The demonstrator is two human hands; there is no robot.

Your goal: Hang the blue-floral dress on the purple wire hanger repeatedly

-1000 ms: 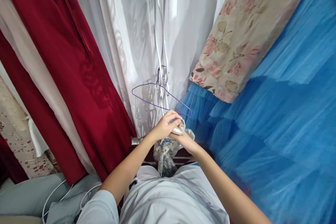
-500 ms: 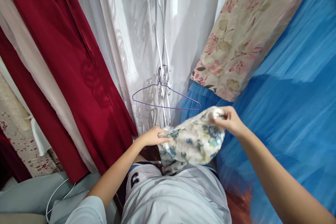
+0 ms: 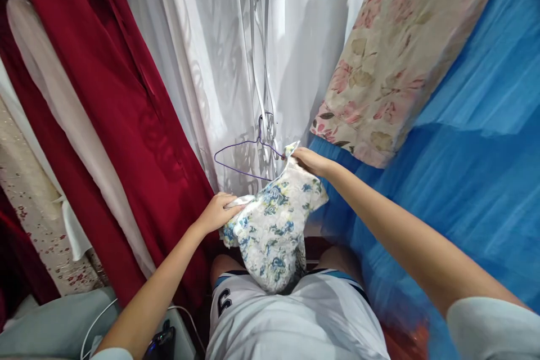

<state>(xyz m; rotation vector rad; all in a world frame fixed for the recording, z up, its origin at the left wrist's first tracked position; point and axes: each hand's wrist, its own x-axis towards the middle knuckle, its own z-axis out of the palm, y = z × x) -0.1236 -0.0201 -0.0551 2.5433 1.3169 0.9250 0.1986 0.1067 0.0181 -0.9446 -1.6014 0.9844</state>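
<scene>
A small white cloth with blue flowers [image 3: 274, 225] hangs stretched between my two hands in front of my waist. My left hand [image 3: 217, 211] pinches its lower left corner. My right hand [image 3: 310, 160] grips its upper corner, raised up against a thin purple wire hanger [image 3: 236, 169]. That hanger dangles from silver straps [image 3: 264, 95] in front of a white sheer curtain [image 3: 219, 67]. Part of the hanger's right side is hidden behind the cloth and my right hand.
A dark red garment [image 3: 113, 112] and a pale one [image 3: 54, 107] hang at the left. A pink floral fabric [image 3: 392, 56] and layered blue tulle [image 3: 472, 140] fill the right. White cables [image 3: 95, 320] and a dark device [image 3: 160, 340] lie at the lower left.
From bunched together in both hands, the cloth has been spread open. My right hand swung right, then lifted its corner up to the hanger; my left hand lowered and moved left.
</scene>
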